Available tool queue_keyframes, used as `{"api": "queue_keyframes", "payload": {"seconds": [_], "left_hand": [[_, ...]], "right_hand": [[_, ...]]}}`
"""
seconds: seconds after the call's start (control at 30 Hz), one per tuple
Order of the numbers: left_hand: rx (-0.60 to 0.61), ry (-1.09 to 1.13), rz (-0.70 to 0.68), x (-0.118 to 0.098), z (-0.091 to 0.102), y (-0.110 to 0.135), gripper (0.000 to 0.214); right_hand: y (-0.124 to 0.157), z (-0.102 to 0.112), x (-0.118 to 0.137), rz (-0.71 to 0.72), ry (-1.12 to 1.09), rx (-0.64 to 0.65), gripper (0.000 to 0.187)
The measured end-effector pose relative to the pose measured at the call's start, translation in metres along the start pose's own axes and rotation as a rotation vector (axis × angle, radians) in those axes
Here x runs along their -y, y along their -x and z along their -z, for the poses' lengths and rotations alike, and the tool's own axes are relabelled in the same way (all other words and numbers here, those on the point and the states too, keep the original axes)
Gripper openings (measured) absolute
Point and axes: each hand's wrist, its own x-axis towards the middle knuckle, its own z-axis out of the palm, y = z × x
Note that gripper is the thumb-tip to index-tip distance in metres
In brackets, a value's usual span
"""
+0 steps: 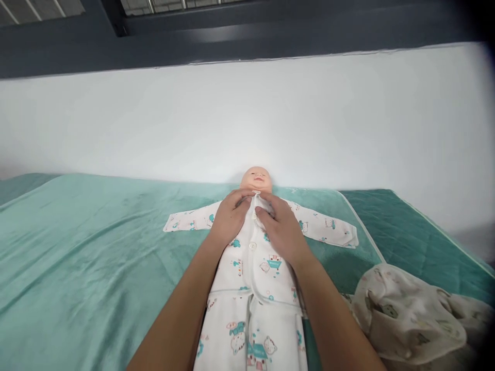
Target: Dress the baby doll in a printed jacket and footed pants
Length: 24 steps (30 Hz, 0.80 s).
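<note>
A baby doll (257, 178) lies on its back, its head near the wall. It wears a white long-sleeved baby top (235, 268) printed with small animals and teal shapes, both sleeves stretched out sideways. My left hand (233, 214) is at the left side of the neckline, thumb and fingers closed on the top's front edge. On the other side of the opening, my right hand (279, 221) pinches the opposite edge. A round button (252, 246) shows lower on the front. Matching white pants (228, 330) cover the doll's legs. Details between my fingertips are partly hidden.
Beneath the doll is a light teal blanket (96, 247), over a darker green quilted cover (406, 226) at right. Crumpled printed baby clothing (410, 314) lies at the lower right. Behind stands a white wall (174, 123) below a dark window frame (270, 31).
</note>
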Motion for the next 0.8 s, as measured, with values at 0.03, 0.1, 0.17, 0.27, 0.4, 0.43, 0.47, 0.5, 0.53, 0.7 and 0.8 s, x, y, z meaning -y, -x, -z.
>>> {"api": "queue_keyframes", "payload": {"seconds": [0.03,0.1,0.17,0.27,0.4,0.43,0.47,0.5,0.53,0.7,0.8], "left_hand": [[0.000,0.003,-0.003,0.000,0.000,0.000,0.026],[0.009,0.004,-0.025,0.002,0.000,0.000,0.027],[0.025,0.000,-0.050,0.003,0.000,-0.001,0.029],[0.049,-0.007,-0.069,0.004,0.001,-0.002,0.031],[0.056,-0.018,-0.072,0.004,0.000,-0.002,0.032],[0.044,-0.020,-0.076,0.003,0.000,-0.002,0.031],[0.028,-0.027,-0.083,0.003,0.000,-0.001,0.030],[0.013,-0.038,-0.089,0.002,-0.001,0.000,0.028],[0.000,-0.054,-0.093,0.001,0.000,0.003,0.026],[-0.004,-0.088,-0.110,-0.005,0.005,0.025,0.023],[0.037,-0.088,-0.106,-0.006,0.010,0.039,0.027]], "right_hand": [[0.000,0.000,0.000,0.007,0.012,0.011,0.040],[-0.001,0.001,0.002,0.028,0.041,0.038,0.043],[-0.001,0.001,0.002,0.053,0.067,0.068,0.047],[0.000,0.001,0.003,0.064,0.078,0.085,0.050],[0.000,0.000,0.001,0.030,0.012,0.019,0.042],[0.000,-0.001,0.000,0.018,-0.020,-0.004,0.039],[0.000,-0.001,-0.001,0.005,-0.056,-0.027,0.036],[0.001,-0.001,-0.002,-0.008,-0.094,-0.046,0.033],[0.001,-0.001,-0.003,-0.017,-0.130,-0.061,0.031],[0.009,-0.001,-0.006,0.003,-0.212,-0.102,0.029],[0.013,-0.001,-0.007,0.021,-0.210,-0.104,0.032]]}}
